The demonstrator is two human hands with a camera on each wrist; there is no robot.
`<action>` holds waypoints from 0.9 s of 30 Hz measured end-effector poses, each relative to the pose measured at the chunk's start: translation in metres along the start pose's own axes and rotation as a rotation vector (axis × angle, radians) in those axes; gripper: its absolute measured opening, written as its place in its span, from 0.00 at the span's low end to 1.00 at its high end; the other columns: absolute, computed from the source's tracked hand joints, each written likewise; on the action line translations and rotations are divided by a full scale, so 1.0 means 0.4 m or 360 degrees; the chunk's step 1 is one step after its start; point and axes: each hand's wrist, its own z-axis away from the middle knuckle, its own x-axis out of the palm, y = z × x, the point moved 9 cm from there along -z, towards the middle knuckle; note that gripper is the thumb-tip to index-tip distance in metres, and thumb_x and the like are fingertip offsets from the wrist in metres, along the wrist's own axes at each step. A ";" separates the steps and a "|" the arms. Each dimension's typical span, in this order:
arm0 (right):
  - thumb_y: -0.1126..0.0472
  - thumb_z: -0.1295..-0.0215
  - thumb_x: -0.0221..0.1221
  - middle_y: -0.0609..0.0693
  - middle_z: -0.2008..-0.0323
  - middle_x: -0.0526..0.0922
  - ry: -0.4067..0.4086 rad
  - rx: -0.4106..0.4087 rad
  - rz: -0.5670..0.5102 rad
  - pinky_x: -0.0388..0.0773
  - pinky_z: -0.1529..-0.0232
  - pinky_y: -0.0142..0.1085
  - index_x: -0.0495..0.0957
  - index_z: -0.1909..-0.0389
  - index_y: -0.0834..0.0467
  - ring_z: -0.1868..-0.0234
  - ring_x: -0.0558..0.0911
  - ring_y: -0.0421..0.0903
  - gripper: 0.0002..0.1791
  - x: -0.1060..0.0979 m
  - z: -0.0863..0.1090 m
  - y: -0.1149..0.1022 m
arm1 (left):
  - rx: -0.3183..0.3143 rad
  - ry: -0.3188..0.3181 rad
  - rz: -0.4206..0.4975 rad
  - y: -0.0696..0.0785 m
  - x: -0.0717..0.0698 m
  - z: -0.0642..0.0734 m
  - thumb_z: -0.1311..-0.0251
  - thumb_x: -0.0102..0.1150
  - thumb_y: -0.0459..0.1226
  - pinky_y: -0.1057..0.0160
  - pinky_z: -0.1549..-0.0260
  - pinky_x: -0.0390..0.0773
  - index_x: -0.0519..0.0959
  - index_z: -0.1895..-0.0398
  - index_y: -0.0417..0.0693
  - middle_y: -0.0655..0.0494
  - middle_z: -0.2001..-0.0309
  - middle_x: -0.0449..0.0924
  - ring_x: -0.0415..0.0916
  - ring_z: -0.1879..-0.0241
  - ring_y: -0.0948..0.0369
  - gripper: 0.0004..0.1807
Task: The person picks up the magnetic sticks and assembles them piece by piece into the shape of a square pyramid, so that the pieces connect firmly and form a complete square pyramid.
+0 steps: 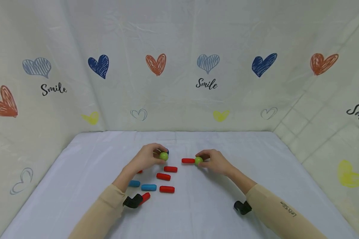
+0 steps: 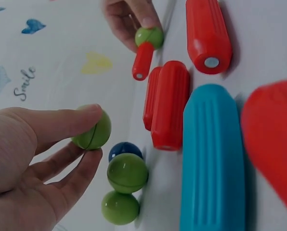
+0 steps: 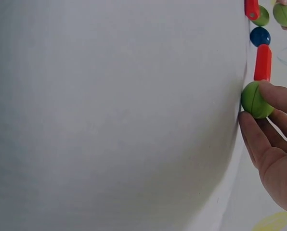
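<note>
My left hand (image 1: 149, 155) pinches a green ball (image 2: 96, 131) between thumb and fingertips, over the back middle of the table. Past it in the left wrist view are a dark blue ball (image 2: 125, 150) and two more green balls (image 2: 127, 173). My right hand (image 1: 216, 161) grips another green ball (image 3: 255, 99) with thumb and fingers. A red magnetic rod (image 1: 188, 161) meets that ball end-on and points left, toward my other hand. In the right wrist view the dark blue ball (image 3: 260, 37) sits just beyond the rod's far end.
Several red rods (image 1: 167, 189) and two blue rods (image 1: 149, 187) lie on the white-covered table (image 1: 215, 212), left of centre. One red rod (image 1: 145, 198) is partly behind the left wrist's black camera (image 1: 133, 201). A printed curtain (image 1: 179, 96) hangs along the back edge.
</note>
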 end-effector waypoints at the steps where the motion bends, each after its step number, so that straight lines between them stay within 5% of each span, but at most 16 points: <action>1: 0.68 0.34 0.67 0.49 0.52 0.85 0.0000 0.0001 -0.0005 0.81 0.49 0.43 0.82 0.44 0.61 0.47 0.82 0.51 0.18 -0.001 0.000 0.000 | 0.0008 -0.0006 0.0007 0.006 0.004 -0.001 0.44 0.75 0.29 0.57 0.51 0.83 0.83 0.47 0.46 0.55 0.51 0.82 0.80 0.52 0.55 0.21; 27: 0.67 0.35 0.67 0.48 0.52 0.85 0.0001 0.0022 0.0013 0.81 0.47 0.44 0.83 0.45 0.60 0.48 0.82 0.50 0.17 0.001 -0.001 -0.001 | 0.0028 -0.0151 -0.0139 0.039 0.116 -0.050 0.41 0.74 0.33 0.62 0.58 0.82 0.84 0.46 0.47 0.59 0.55 0.81 0.77 0.54 0.56 0.19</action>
